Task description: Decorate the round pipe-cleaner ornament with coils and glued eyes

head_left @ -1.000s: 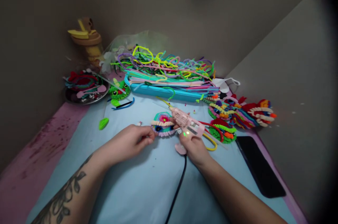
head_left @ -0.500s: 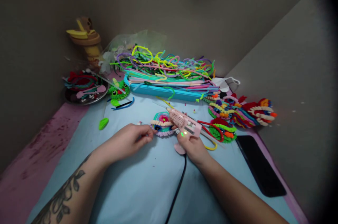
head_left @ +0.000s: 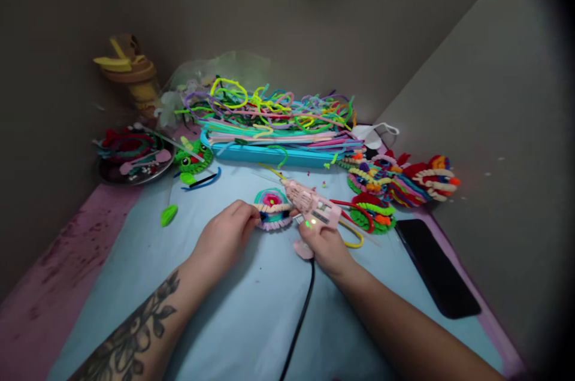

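Observation:
My right hand (head_left: 327, 244) is wrapped round the grip of a pale pink hot glue gun (head_left: 309, 201), its nozzle pointing up and to the left and small lights glowing on its side. A black cord (head_left: 300, 321) runs down from it. Just left of the gun is a round pipe-cleaner piece (head_left: 273, 208) in teal, pink, cream and lilac with dark blue eyes. My left hand (head_left: 233, 226) has its fingers pinched at the left edge of this piece. The fingertips are partly hidden.
A blue tray (head_left: 269, 154) heaped with pipe cleaners stands at the back. A metal bowl (head_left: 135, 176) and a green pipe-cleaner figure (head_left: 193, 156) are on the left. Finished colourful figures (head_left: 404, 180) and a black phone (head_left: 438, 267) lie on the right.
My left fingers have shifted slightly and turned at the piece's left edge; the left forearm has swung right. The glue gun stays in my right hand. The whole view has shifted a little.

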`<state>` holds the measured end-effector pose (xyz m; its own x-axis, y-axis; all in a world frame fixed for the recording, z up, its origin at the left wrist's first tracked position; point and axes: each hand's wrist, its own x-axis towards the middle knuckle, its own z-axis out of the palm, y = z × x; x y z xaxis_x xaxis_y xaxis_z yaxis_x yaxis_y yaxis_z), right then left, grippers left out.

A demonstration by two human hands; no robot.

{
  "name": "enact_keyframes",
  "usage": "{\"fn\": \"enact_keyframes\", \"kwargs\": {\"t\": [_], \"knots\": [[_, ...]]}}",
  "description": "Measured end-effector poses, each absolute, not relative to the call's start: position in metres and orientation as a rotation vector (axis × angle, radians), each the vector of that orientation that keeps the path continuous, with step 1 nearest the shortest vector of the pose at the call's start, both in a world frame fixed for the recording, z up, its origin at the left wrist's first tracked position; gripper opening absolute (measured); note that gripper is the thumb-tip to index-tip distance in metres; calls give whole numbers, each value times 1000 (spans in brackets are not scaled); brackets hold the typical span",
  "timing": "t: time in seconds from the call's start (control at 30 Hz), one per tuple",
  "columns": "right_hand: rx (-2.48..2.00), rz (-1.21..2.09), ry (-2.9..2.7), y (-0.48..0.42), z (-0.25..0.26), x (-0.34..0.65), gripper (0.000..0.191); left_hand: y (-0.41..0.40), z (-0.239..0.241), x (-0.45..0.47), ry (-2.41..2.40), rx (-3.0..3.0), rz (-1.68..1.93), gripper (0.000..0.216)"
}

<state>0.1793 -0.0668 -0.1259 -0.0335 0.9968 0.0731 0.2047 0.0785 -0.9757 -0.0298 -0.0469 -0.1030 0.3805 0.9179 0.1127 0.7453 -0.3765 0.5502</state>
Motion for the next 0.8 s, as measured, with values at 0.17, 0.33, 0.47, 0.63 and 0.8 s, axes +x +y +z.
{"fn": "enact_keyframes", "kwargs": {"t": [0.17, 0.33, 0.47, 0.63, 0.8], "knots": [[-1234, 1081, -1427, -66, -125, 179, 46, -46, -107, -29, 1417, 2345, 626, 16], [-1221, 1105, -1438, -66, -126, 181, 44, -45, -109, -27, 1387, 2392, 656, 15], [-1237, 1102, -1445, -66, -122, 180, 47, -46, -108, -29, 1365, 2415, 692, 16], [-1209, 1105, -1447, -65, -120, 180, 51, -44, -111, -31, 1379, 2443, 706, 17], [-1186, 1148, -1386, -66, -127, 181, 46, -44, -108, -35, 1370, 2451, 825, 15]]}}
